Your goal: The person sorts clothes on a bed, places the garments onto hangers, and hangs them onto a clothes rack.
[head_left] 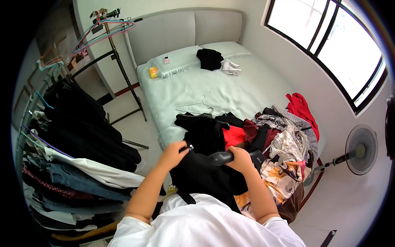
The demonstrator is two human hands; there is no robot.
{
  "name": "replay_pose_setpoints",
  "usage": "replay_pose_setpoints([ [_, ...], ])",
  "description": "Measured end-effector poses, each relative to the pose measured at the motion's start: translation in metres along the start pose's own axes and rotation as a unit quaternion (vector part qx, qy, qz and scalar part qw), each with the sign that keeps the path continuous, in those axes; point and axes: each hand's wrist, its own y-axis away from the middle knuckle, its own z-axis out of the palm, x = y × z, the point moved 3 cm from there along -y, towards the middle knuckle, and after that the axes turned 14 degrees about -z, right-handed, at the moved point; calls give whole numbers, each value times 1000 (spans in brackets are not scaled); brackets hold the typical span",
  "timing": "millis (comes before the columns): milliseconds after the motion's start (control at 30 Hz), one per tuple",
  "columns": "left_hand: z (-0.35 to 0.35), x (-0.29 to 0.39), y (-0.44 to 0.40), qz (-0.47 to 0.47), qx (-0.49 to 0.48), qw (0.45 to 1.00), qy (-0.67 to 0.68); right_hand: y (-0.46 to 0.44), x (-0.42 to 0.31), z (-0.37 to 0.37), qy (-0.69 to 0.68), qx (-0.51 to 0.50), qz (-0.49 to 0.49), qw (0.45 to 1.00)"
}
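My left hand (174, 154) is closed on the edge of a black garment (205, 175), where a small white patch shows by the fingertips. The garment drapes over the near side of the bed and in front of my white shirt. My right hand (240, 159) grips a dark, glossy, wide-ended piece (220, 158) that looks like the shoulder of a black plastic hanger. It lies over the garment, pointing toward my left hand. Behind both hands a fuzzy black garment (204, 133) and a bright red piece of clothing (233, 137) lie on the bed.
A pile of patterned clothes (286, 146) covers the bed's right side, near a fan (360, 150). White hangers (199, 108) and folded black clothing (209, 59) lie farther back on the bed (247, 84). On my left stands a loaded clothes rack (92, 66).
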Motion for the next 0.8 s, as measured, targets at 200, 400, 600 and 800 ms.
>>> replay_pose_setpoints([
  [200,-16,133,-85,151,27,975,159,17,-5,-46,-57,87,72,992],
  [400,-2,286,-51,295,-257,855,339,81,36,-70,-208,310,169,912],
  [600,35,307,-26,461,-227,823,243,125,23,-79,-209,252,247,912],
  [800,93,187,-68,302,-230,902,208,155,29,-69,-68,278,283,916],
])
